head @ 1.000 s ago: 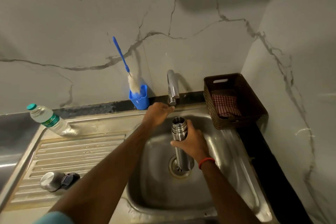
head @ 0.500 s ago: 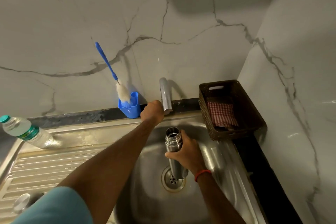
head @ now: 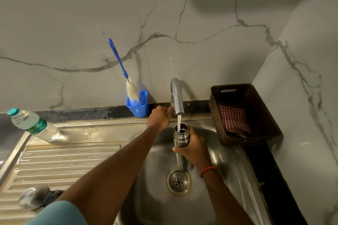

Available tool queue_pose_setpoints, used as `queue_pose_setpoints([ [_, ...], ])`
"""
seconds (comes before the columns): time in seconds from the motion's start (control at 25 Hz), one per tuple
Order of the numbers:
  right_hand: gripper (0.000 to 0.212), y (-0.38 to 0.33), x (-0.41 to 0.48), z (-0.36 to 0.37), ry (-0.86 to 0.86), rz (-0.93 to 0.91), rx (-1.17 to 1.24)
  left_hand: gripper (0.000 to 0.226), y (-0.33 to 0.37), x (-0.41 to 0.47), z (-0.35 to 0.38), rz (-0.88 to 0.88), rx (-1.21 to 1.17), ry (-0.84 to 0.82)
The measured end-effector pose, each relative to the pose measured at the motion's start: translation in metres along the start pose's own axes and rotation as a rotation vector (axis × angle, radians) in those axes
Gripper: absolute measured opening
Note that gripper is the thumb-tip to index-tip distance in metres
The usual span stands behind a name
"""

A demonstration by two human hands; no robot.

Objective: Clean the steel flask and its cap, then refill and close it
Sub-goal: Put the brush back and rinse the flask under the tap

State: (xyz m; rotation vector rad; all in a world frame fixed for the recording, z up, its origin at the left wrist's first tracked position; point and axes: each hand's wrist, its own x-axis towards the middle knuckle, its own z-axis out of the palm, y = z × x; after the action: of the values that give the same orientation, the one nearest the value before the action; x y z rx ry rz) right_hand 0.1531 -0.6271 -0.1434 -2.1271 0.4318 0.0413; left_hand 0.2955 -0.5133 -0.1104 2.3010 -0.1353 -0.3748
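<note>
My right hand [head: 194,149] grips the steel flask [head: 181,136] upright over the sink basin [head: 151,160], its open mouth just under the tap spout [head: 177,97]. A stream of water [head: 179,119] runs from the spout into the flask. My left hand [head: 158,117] reaches behind the spout and holds the tap at its base; the handle itself is hidden by the fingers. The flask's steel cap [head: 34,199] lies on its side on the drainboard [head: 60,162] at the lower left, partly blurred.
A blue bottle brush [head: 120,68] stands in a blue holder [head: 138,104] against the marble wall. A plastic water bottle [head: 32,126] leans at the drainboard's back left. A brown basket [head: 256,115] with a checked cloth [head: 233,119] sits right of the sink. The drain [head: 178,181] lies below the flask.
Water has started to run from the tap into the flask. My right hand has brought the flask's mouth up under the spout. My left hand stays at the tap.
</note>
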Motion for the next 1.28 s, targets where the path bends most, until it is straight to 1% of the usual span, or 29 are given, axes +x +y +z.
queue_pose_setpoints([
  [0.28, 0.087, 0.000, 0.001, 0.000, -0.097, -0.079, -0.091, 0.039, -0.014, -0.011, -0.007, -0.053, -0.247, -0.106],
  [0.4, 0.084, -0.002, -0.003, 0.004, -0.004, -0.025, -0.044, 0.033, -0.033, -0.031, -0.006, -0.082, -0.257, -0.120],
  [0.48, 0.088, -0.001, -0.005, 0.010, -0.037, -0.045, -0.070, 0.033, -0.046, -0.047, -0.002, -0.102, -0.284, -0.137],
  [0.6, 0.088, -0.001, -0.008, 0.010, 0.004, -0.013, -0.074, 0.034, -0.065, -0.061, 0.004, -0.142, -0.320, -0.139],
  [0.68, 0.086, 0.000, -0.011, 0.013, -0.051, -0.046, -0.141, 0.033, -0.073, -0.065, 0.008, -0.166, -0.325, -0.136],
  [0.72, 0.087, 0.000, -0.012, 0.014, -0.044, -0.041, -0.153, 0.033, -0.074, -0.065, 0.010, -0.179, -0.336, -0.141],
  [0.8, 0.089, -0.002, -0.013, 0.011, 0.026, 0.017, -0.102, 0.035, -0.075, -0.065, 0.012, -0.187, -0.371, -0.143],
  [0.92, 0.092, 0.001, -0.010, 0.009, -0.053, -0.014, -0.110, 0.032, -0.073, -0.069, 0.015, -0.173, -0.375, -0.137],
  [1.0, 0.090, -0.001, -0.007, 0.007, -0.019, 0.016, -0.081, 0.032, -0.076, -0.071, 0.019, -0.179, -0.384, -0.137],
  [1.12, 0.091, 0.001, -0.007, 0.011, -0.090, -0.036, -0.133, 0.031, -0.077, -0.075, 0.020, -0.169, -0.388, -0.152],
  [1.2, 0.085, -0.002, -0.009, 0.011, -0.029, 0.003, -0.078, 0.034, -0.080, -0.076, 0.022, -0.155, -0.398, -0.148],
  [1.24, 0.084, -0.002, -0.009, 0.011, -0.028, -0.002, -0.061, 0.034, -0.080, -0.078, 0.021, -0.157, -0.411, -0.140],
  [1.28, 0.085, -0.002, -0.009, 0.012, -0.063, -0.023, -0.082, 0.034, -0.080, -0.079, 0.021, -0.167, -0.423, -0.135],
])
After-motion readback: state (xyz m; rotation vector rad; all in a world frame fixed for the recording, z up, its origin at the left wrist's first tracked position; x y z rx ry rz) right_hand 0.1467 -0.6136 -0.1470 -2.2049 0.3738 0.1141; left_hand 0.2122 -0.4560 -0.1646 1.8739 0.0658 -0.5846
